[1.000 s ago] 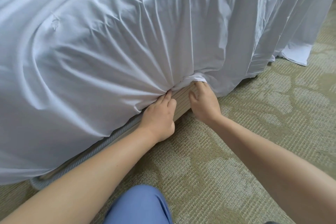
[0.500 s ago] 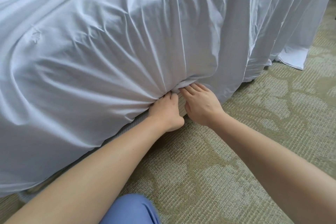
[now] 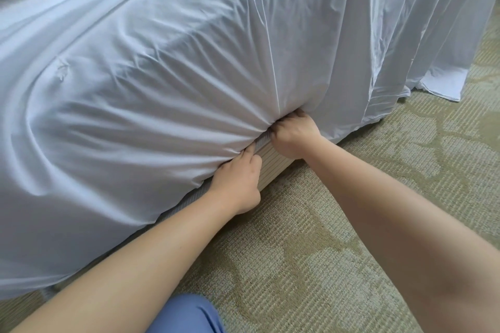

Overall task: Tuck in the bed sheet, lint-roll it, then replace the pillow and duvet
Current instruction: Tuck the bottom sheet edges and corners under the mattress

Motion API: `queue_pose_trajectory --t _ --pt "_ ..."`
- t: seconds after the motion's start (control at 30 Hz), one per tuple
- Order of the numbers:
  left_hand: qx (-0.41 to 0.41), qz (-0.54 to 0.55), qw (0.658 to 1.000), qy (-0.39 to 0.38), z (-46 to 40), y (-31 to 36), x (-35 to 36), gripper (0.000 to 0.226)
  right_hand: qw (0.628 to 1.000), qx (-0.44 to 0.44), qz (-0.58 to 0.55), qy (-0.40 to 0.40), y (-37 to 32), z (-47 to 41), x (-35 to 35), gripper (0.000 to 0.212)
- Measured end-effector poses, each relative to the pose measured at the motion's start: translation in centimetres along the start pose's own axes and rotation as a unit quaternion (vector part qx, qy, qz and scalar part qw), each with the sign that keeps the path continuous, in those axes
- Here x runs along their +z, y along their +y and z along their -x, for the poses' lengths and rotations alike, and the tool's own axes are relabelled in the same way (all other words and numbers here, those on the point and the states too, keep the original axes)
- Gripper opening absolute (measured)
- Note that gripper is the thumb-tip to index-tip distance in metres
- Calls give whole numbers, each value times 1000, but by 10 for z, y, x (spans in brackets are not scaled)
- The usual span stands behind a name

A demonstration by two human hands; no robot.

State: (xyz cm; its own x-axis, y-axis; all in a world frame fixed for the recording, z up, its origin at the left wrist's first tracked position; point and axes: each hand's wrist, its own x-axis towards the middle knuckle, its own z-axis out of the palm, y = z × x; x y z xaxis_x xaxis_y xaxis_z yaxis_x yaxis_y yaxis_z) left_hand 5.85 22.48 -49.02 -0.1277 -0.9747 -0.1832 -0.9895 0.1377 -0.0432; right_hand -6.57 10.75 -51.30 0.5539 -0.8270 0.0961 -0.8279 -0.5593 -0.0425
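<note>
Bare forearms without sleeves; a blue trouser knee (image 3: 186, 315) shows below.

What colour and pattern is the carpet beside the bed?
Olive-green carpet with a paler, ribbed floral motif, in the head view.

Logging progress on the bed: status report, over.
Left hand and right hand pushing bed sheet under the mattress. Far stretch hangs loose. Nothing in the way.

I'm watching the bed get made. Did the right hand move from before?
Yes. The right hand has slid up off the striped bed base and now grips the gathered bed sheet where its folds meet, its fingers curled.
</note>
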Motion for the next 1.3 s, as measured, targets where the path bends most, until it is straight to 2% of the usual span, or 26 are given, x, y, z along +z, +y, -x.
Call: queue_pose_trajectory --t 0.1,0.2,0.33,0.4,0.47,0.53,0.63,0.8,0.97,1.07,1.2,1.23,1.3 --pt "-3 -3 1000 9 0 4 -1 40 999 -8 -9 47 0 10 5 38" --pt "0 -9 1000 21 -1 6 0 40 990 -62 -1 128 7 24 7 37" --pt "-3 -3 1000 23 -8 8 -1 35 985 -86 25 148 18 40 10 43" --pt "-3 2 1000 24 -13 11 -2 34 991 -69 25 113 19 43 10 44" --pt "-5 4 1000 21 -18 14 -3 35 998 -42 27 47 15 44 9 54" --pt "-6 0 1000 21 -23 16 -3 35 999 -21 27 17 14 40 8 62" --pt "-9 -14 1000 22 -25 17 0 34 999 -9 32 12 13 24 5 58" --pt "18 -54 998 24 -22 12 5 33 1000 -3 17 -15 15 -5 -5 38" --pt "69 -123 988 64 -14 11 10 37 1000 -11 22 -8 17 -9 -4 36" --pt "105 -172 977 75 -10 16 5 39 999 -34 12 24 25 2 0 40" --pt "102 -193 973 76 -11 20 -3 41 981 -83 -40 173 37 26 10 41" --pt "102 -200 972 71 -11 22 -5 41 975 -69 -49 205 38 31 12 36" --pt "101 -211 970 63 -12 23 -8 42 978 0 -90 189 34 40 8 22"
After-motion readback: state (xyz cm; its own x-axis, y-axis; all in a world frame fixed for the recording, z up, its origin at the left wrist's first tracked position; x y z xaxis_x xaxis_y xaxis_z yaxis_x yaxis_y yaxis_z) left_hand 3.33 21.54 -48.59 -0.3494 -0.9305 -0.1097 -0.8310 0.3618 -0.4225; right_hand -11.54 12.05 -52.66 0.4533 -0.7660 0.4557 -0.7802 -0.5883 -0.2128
